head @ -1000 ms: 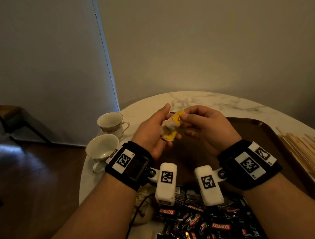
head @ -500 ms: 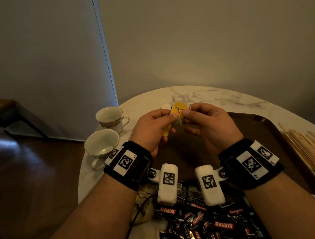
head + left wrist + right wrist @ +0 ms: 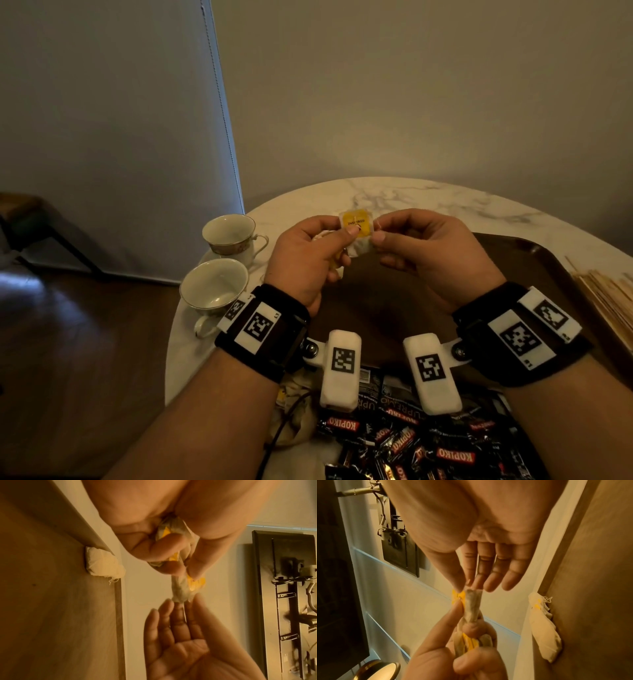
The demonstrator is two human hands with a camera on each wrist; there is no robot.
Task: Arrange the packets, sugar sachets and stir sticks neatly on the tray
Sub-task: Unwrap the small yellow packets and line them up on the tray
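Note:
Both hands are raised over the dark brown tray [image 3: 520, 260]. My left hand [image 3: 342, 240] grips a small bundle of tea bags, their yellow tags showing between its fingers [image 3: 154, 550]. The top tea bag [image 3: 356, 224] stands upright with its yellow tag facing me. My right hand [image 3: 376, 236] pinches that bag's right edge between thumb and forefinger; its other fingers [image 3: 505, 572] are stretched out. In the right wrist view the pinched tea bag [image 3: 472, 605] runs from the right hand down into the left hand [image 3: 462, 655].
Black Kopiko packets [image 3: 411, 442] lie heaped at the tray's near end. Wooden stir sticks [image 3: 609, 298] lie on the marble table to the right of the tray. Two empty teacups [image 3: 226, 236] [image 3: 214, 287] stand at the left. More loose tea bags [image 3: 544, 628] lie by the tray's edge.
The top tea bag has been turned upright, so its yellow tag now faces me. My right hand's pinch has shifted to its right edge. Both hands stay close together over the tray.

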